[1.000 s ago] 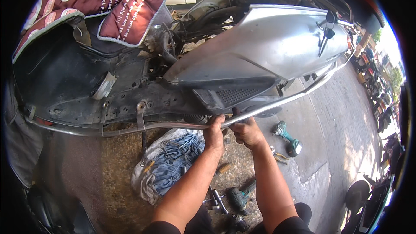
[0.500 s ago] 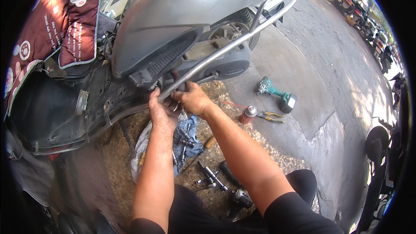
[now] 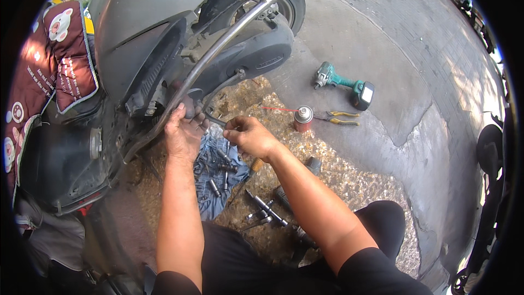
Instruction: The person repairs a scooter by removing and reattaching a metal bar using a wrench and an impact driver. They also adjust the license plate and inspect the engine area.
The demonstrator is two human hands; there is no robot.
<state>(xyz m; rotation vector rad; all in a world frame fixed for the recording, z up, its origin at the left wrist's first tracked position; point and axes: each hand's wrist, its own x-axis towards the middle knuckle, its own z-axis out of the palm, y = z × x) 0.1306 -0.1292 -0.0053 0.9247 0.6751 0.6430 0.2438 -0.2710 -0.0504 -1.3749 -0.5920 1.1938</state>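
Observation:
A grey scooter [image 3: 147, 13] stands in front of me, a bare metal tube [image 3: 215, 49] running slantwise along its side. Beneath the engine case, my left hand [image 3: 184, 135] is turned palm up, its fingers curled against a dark rounded part [image 3: 191, 105]; whether that belongs to the scooter I cannot tell. To its right, my right hand [image 3: 250, 137] is closed, thumb and fingers pinching the near end of a thin dark rod [image 3: 214, 121]. The rod's far end runs in among the parts by the left fingers, and its kind is unclear.
Sockets lie on a blue cloth [image 3: 204, 199] below my hands; a socket extension bar [image 3: 266, 207] lies nearer me. Right of them stand a spray can [image 3: 303, 119] with a red straw, yellow-handled pliers [image 3: 341, 118] and a teal cordless driver [image 3: 344, 83]. A maroon quilted cover [image 3: 76, 74] hangs at left.
My right hand has drawn back from the tube and sits lower, now holding the rod's end. The left hand stays under the tube. The whole view has shifted, showing the scooter further left.

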